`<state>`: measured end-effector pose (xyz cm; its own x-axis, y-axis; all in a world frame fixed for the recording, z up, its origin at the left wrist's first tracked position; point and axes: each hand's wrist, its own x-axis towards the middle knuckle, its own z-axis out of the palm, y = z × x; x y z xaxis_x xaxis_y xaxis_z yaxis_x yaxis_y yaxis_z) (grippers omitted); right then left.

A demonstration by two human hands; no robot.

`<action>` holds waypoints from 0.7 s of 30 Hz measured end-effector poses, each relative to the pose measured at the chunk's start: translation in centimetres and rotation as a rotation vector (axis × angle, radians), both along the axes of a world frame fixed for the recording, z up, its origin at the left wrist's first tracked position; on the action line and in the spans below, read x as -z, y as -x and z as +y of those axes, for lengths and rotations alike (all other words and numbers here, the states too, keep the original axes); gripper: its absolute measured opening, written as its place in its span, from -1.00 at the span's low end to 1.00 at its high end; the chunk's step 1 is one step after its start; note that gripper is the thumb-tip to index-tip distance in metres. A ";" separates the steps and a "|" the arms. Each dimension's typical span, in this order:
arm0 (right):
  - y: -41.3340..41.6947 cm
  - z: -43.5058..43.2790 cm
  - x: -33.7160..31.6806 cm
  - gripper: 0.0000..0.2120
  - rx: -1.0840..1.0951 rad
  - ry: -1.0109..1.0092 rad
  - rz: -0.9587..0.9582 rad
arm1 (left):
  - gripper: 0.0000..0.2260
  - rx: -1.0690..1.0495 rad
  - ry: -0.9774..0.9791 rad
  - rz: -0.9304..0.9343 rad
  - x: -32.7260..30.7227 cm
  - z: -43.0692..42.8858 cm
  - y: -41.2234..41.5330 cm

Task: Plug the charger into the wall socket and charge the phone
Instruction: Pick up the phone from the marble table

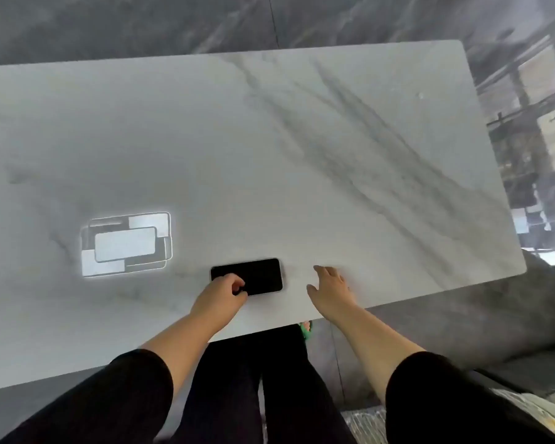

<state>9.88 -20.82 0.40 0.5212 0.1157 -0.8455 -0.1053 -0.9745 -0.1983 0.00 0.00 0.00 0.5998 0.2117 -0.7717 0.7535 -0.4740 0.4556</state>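
A black phone (257, 275) lies flat, screen dark, near the front edge of a white marble table (269, 149). My left hand (220, 298) rests on the phone's near left corner, fingers curled over its edge. My right hand (330, 290) hovers just right of the phone with fingers spread, touching nothing I can make out. No charger, cable or wall socket shows in this view.
A bright reflection of a ceiling lamp (125, 245) glares on the tabletop left of the phone. A grey sofa (494, 331) stands to the right of the table. Dark glossy floor (141, 24) lies beyond the far edge.
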 end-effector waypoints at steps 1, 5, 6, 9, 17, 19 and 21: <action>-0.3 -0.1 1.1 -0.37 -0.083 0.040 -0.038 | -0.67 0.083 -0.089 -0.041 0.7 -0.2 -0.8; -0.5 0.2 4.3 0.03 -0.330 0.108 -0.063 | -0.39 0.328 -0.397 -0.176 3.1 -0.6 -2.5; -0.2 0.1 5.1 0.14 -0.361 0.120 -0.039 | -0.31 0.351 -0.418 -0.203 3.8 -0.7 -2.5; 0.2 -0.2 6.9 0.35 -0.396 0.141 0.016 | -0.06 0.458 -0.449 -0.231 6.1 -0.8 -2.0; 0.7 -0.1 9.0 0.40 -0.388 0.184 0.064 | -0.13 0.595 -0.559 -0.373 9.4 -1.2 -0.5; 0.7 0.0 9.1 0.41 -0.381 0.182 0.065 | -0.15 0.588 -0.601 -0.420 9.5 -1.2 -0.7; 0.6 0.0 9.0 0.40 -0.380 0.175 0.068 | -0.16 0.583 -0.598 -0.426 9.4 -1.1 -1.3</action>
<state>9.31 -20.82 -8.59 0.4113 0.1408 -0.9006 0.2610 -0.9648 -0.0316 1.27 -1.05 -9.35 0.9431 0.0795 -0.3228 0.1492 -0.9690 0.1972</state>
